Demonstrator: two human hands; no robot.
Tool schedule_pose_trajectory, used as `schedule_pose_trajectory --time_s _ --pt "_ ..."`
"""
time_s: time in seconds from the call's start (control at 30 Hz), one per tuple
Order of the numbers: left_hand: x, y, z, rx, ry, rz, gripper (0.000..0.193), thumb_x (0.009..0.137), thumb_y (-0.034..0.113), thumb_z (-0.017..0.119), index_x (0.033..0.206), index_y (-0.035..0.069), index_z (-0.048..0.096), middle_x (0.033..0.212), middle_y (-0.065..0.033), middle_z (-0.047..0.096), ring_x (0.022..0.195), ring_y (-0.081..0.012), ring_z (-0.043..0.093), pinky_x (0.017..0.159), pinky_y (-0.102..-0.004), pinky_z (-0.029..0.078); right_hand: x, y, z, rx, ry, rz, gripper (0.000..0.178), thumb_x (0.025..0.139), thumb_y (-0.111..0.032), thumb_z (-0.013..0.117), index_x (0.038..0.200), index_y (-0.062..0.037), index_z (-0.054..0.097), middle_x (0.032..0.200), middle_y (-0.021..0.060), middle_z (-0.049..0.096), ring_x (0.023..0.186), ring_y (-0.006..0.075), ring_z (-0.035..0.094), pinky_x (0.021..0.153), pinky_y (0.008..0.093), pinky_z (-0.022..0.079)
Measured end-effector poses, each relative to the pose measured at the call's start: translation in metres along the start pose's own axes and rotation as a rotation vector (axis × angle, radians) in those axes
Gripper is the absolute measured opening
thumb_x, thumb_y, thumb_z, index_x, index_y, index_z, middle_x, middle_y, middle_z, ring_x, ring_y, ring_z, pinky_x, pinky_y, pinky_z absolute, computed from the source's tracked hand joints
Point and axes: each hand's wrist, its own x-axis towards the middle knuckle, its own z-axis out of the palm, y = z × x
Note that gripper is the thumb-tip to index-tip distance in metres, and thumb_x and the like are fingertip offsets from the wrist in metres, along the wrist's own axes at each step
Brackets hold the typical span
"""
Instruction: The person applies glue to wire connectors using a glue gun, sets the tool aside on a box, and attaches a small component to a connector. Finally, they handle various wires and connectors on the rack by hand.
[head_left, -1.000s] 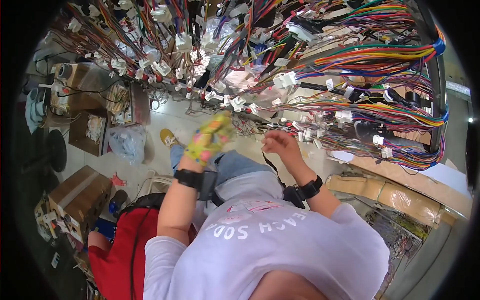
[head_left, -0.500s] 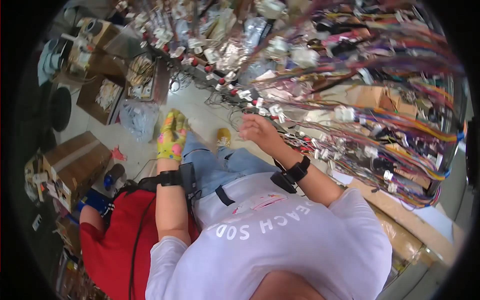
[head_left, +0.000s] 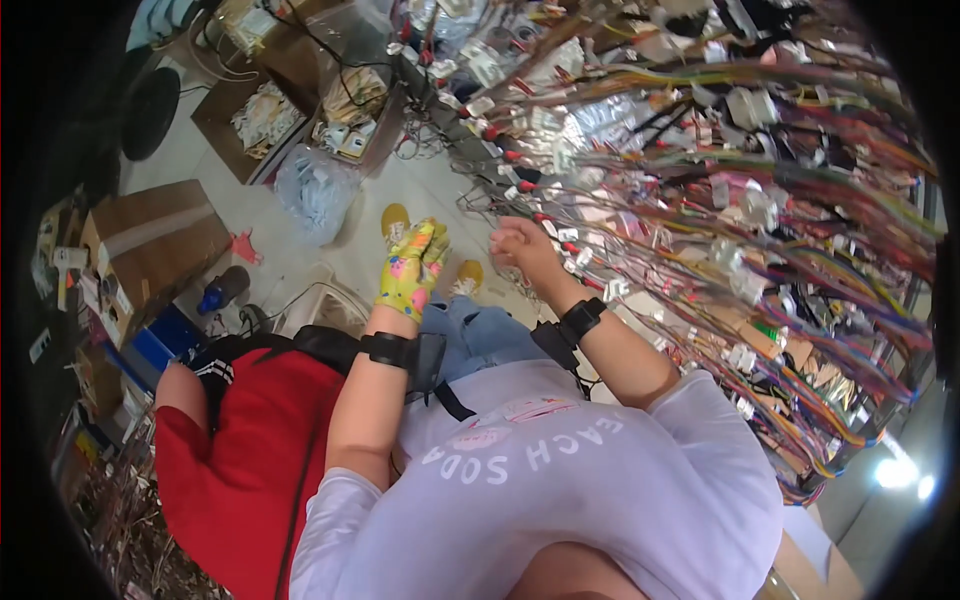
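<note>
My left hand [head_left: 412, 268], in a yellow glove with a colourful pattern, is held out in front of my body above the floor. Its fingers are loosely bent, and nothing shows in them. My bare right hand [head_left: 528, 256] is raised beside the near edge of the wire rack, its fingers half curled and a little apart, with no object visible in it. Closest to it are the white connectors and thin wire ends of the hanging wire harnesses [head_left: 640, 200]. I cannot make out any contact between hand and wires. Both wrists wear black bands.
A person in a red top [head_left: 250, 440] is close on my left. Cardboard boxes [head_left: 160, 245], an open box of small parts [head_left: 225, 125] and a clear plastic bag [head_left: 315, 195] stand on the floor at left. Bundled wires fill the rack on my right.
My body and view have turned, so the rack and boxes have shifted in the picture. My left hand has come nearer to my right. Both hands still show nothing in them.
</note>
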Motion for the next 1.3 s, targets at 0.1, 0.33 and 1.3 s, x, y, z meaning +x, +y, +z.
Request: schedule_pose_trajectory --time_s 0.1,0.33,1.3 --pt "0.002 0.020 0.008 0.119 -0.055 0.106 0.030 0.083 0.014 0.066 0.109 0.002 0.058 0.096 -0.0083 0.064 0.084 -0.0200 0.062 0.073 -0.0298 0.049 0.001 -0.017 0.032 0.098 -0.254 0.108 0.049 0.091 -0.030 0.053 0.130 -0.0037 0.039 0.117 0.0099 0.053 0.104 0.0192 0.053 0.090 0.0336 0.044" --pt "-0.002 0.044 0.051 0.341 0.049 0.368 0.023 0.083 0.014 0.066 0.101 0.000 0.061 0.087 -0.0061 0.065 0.076 -0.0134 0.063 0.065 -0.0225 0.048 0.008 -0.053 0.107 -0.355 -0.168 -0.408 0.051 0.087 -0.016 0.054 0.133 -0.0007 0.038 0.126 0.0142 0.049 0.112 0.0239 0.049 0.095 0.0343 0.040" --pt "-0.009 0.183 0.043 0.823 -0.094 0.920 0.047 0.078 0.014 0.068 0.121 0.004 0.053 0.121 -0.0122 0.056 0.108 -0.0266 0.054 0.090 -0.0357 0.044 0.068 -0.162 0.153 0.028 -0.158 -0.118 0.020 0.093 -0.020 0.052 0.096 -0.0013 0.059 0.096 0.0113 0.066 0.081 0.0180 0.065 0.072 0.0272 0.052"
